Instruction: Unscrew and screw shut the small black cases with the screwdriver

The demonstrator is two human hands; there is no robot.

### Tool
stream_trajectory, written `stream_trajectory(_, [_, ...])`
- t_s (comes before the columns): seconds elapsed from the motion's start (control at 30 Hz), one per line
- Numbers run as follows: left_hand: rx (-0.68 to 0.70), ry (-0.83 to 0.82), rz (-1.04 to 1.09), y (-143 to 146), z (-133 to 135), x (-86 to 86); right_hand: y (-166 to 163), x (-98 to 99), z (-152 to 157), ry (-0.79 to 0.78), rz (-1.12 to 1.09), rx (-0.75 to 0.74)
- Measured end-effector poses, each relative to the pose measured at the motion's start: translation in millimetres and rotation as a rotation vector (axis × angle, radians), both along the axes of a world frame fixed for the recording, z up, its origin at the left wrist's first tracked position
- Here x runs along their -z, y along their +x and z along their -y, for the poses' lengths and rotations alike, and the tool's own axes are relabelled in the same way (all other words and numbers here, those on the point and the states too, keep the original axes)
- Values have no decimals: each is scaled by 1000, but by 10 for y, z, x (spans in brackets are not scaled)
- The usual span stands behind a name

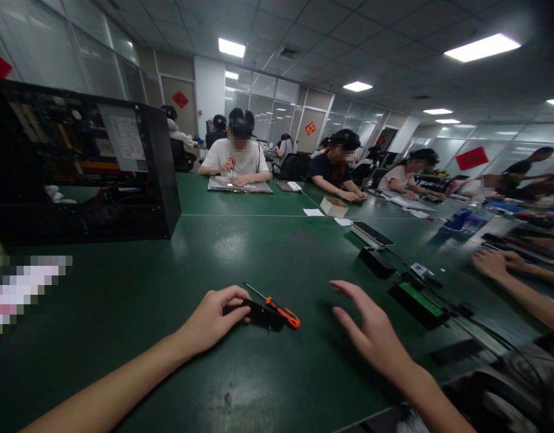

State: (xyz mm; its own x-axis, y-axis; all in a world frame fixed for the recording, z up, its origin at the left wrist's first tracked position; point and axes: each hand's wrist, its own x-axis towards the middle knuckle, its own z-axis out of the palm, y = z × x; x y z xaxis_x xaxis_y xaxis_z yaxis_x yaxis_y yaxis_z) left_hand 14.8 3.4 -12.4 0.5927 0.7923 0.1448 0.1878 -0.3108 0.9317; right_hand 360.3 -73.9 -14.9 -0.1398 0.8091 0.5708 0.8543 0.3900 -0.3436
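My left hand [223, 316] pinches one end of a thin, flat black piece [262, 315] between thumb and fingers, low over the green table [241, 373]. I cannot make out what kind of part it is. Just behind the piece lies a screwdriver [281, 311] with an orange and black handle, its shaft pointing to the far left; the piece partly overlaps it. To the right, my right hand [365, 322] hovers above the tabletop with thumb and fingers apart, holding nothing.
An open black computer case [162, 180] stands at the left. On the right are a black box [376, 263], a green-topped black block [416, 300] with cables, and a small white carton [334, 207]. A co-worker's hands [493, 263] rest at the far right; other people sit opposite.
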Motion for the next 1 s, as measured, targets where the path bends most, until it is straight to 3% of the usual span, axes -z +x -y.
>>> stream_trajectory(0.17, [-45, 78, -2, -2, -4, -6, -1086, -130, -190, -309, -178, -299])
stream_trajectory(0.27, [-68, 51, 69, 9, -9, 6, -1423, -97, -136, -340, -269, -311])
stream_trajectory(0.37, [-44, -70, 144, 25, -17, 47, -1571, 3, 5, -336, -471, -227])
stream_trajectory(0.57, [43, -88, 88, 15, 2, 11, -1613, 82, 211, -642, -945, -206])
stream_trajectory(0.73, [117, 103, 39, -6, 35, -101, -1660, 23, 245, -746, -1111, -265])
stream_trajectory(0.87, [77, 116, -16, -5, 25, -83, -1576, 44, 308, -705, -1075, -239])
stream_trajectory(1.0, [8, 36, -77, 13, 3, -51, -973, 80, 382, -527, -917, -13])
